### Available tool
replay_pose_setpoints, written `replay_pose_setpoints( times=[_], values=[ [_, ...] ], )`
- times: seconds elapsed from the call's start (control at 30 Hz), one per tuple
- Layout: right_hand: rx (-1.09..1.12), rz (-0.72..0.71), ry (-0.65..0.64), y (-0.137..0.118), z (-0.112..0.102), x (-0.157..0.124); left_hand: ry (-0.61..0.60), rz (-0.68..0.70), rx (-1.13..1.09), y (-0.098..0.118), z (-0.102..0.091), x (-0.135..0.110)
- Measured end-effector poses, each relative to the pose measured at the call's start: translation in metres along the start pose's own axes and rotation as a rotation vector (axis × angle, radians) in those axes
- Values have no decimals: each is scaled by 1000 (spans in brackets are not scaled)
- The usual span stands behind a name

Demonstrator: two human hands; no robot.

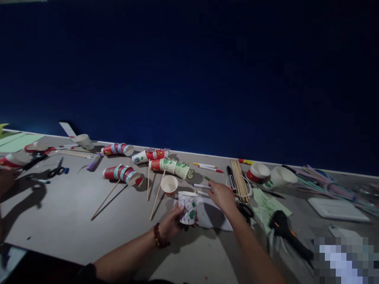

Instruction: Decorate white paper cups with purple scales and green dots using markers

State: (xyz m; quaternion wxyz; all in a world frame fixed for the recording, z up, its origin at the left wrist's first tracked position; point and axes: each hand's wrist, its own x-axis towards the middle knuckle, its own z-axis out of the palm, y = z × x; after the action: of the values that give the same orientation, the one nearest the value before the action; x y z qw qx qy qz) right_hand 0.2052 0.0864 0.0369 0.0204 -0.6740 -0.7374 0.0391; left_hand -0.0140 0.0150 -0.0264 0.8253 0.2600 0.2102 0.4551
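My left hand (173, 219) is wrapped round a white paper cup (187, 209) held upright, with purple scale-like lines and green leaf shapes drawn on it. My right hand (220, 194) is closed at the felt-tip markers on the table, its fingertips around their ends. A purple-tipped marker (201, 186) and an orange-tipped one stick out to the left of these fingers, and a green tip shows above them; which one is gripped is partly hidden. Behind the held cup, a red-and-white paper cup (169, 184) stands on the table. White paper (216, 221) lies below my right hand.
Strings of decorated cups (121, 173) with wooden sticks lie left and behind. To the right are chopsticks (240, 177), black scissors (245, 212), paper cups (280, 177) and a black glue gun (286, 228). Another person's hand (6, 181) is at the far left. A blue wall rises behind.
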Motion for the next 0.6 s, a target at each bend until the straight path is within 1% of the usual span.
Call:
replay_pose_setpoints(
  times=[0.17, 0.3, 0.47, 0.6],
  values=[
    [94, -13, 46, 6, 3, -5, 15, 24, -2, 3, 6, -1],
    [162, -9, 98, 15, 3, -1, 34, 49, 33, 7, 11, -2],
    [197, -6, 163, 22, -1, 16, 37, 34, 91, 7, 11, -4],
    [209, -16, 218, 20, -3, 40, -2, 28, 119, 3, 6, -4]
  ],
)
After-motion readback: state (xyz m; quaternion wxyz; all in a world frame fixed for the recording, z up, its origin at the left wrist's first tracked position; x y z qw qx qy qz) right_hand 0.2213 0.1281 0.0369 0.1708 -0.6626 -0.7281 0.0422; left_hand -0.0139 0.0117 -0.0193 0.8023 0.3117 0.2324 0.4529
